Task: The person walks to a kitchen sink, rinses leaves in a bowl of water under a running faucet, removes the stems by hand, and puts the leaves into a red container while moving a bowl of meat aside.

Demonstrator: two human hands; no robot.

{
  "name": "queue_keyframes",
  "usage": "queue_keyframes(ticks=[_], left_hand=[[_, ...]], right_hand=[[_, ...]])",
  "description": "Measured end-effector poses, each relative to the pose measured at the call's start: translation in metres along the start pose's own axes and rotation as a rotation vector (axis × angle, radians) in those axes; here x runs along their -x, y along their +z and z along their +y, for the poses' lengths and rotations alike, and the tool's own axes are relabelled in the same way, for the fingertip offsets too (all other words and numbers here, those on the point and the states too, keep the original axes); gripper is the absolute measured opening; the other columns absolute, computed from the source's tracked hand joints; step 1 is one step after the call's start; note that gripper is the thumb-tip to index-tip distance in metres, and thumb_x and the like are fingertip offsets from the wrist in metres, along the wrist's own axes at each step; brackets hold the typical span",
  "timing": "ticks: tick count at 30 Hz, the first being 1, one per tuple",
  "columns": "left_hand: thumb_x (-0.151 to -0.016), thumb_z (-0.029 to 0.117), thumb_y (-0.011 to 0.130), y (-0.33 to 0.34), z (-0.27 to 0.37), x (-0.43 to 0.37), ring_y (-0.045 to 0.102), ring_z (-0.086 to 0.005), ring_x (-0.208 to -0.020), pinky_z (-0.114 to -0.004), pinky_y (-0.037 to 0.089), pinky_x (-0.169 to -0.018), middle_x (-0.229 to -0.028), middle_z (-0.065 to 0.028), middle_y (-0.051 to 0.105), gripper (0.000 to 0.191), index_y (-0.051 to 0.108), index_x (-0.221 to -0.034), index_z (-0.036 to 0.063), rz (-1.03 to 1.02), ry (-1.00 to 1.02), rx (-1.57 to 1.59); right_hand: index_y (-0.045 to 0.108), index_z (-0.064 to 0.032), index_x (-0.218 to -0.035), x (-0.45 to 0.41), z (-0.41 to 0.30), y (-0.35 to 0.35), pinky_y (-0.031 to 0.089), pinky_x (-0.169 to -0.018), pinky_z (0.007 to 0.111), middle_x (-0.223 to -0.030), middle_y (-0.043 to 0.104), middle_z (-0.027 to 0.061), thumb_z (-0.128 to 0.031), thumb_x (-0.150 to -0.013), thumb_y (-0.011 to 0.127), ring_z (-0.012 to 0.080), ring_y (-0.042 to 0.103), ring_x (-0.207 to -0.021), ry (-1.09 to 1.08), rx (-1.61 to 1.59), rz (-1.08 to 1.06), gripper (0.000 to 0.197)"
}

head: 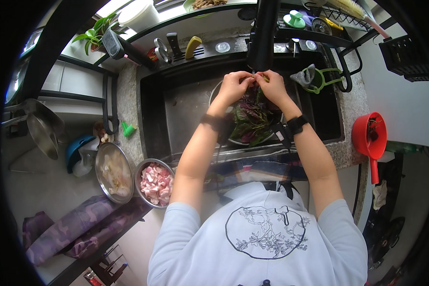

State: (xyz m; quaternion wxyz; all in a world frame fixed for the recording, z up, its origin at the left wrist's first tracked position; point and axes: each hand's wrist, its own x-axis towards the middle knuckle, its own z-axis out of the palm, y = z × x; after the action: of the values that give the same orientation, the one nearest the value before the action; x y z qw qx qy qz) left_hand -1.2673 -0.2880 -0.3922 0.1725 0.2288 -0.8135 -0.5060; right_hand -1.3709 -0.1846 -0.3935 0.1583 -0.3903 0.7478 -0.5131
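Note:
Both hands meet above a round bowl [212,93] in the dark kitchen sink [186,118]. Purple-and-green leafy vegetables [252,118] fill the bowl. My left hand [236,85] and my right hand [271,85] pinch a small greenish piece of plant between their fingertips, just beneath the black faucet [262,43]. The piece is mostly hidden by the fingers, so its exact kind cannot be told. Each wrist wears a dark band, and the forearms reach over the sink's front edge.
Left of the sink stand a metal bowl of raw meat chunks [156,184] and a metal bowl with pale food in liquid [114,173]. A red plastic ladle [359,134] lies at the right. A green strainer holder [320,80] hangs inside the sink; knives [173,43] stand behind.

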Motion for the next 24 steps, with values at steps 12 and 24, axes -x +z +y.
queue_keyframes(ticks=[12,24], left_hand=[[-0.073,0.006,0.055,0.004,-0.001,0.0,0.058,-0.0201,-0.065,-0.028,0.044,-0.057,-0.071,-0.0109,0.06,0.011,0.06,-0.082,0.0022,0.01,0.325,-0.034],[-0.085,0.025,0.05,-0.023,-0.037,0.006,0.041,-0.0019,-0.056,-0.015,0.03,-0.048,-0.071,0.002,0.054,0.02,0.057,-0.082,0.0063,-0.002,-0.133,0.877]], right_hand=[[0.052,-0.0065,-0.07,0.001,0.011,-0.02,0.027,-0.043,0.02,-0.053,0.042,-0.0035,-0.016,-0.079,0.05,0.0053,0.034,-0.043,0.501,-0.805,-0.4,0.013],[0.044,-0.0061,-0.065,0.004,0.025,-0.054,0.027,-0.044,0.023,-0.055,0.037,0.0007,-0.013,-0.082,0.043,0.0085,0.029,-0.043,0.483,-1.43,-0.111,0.018]])
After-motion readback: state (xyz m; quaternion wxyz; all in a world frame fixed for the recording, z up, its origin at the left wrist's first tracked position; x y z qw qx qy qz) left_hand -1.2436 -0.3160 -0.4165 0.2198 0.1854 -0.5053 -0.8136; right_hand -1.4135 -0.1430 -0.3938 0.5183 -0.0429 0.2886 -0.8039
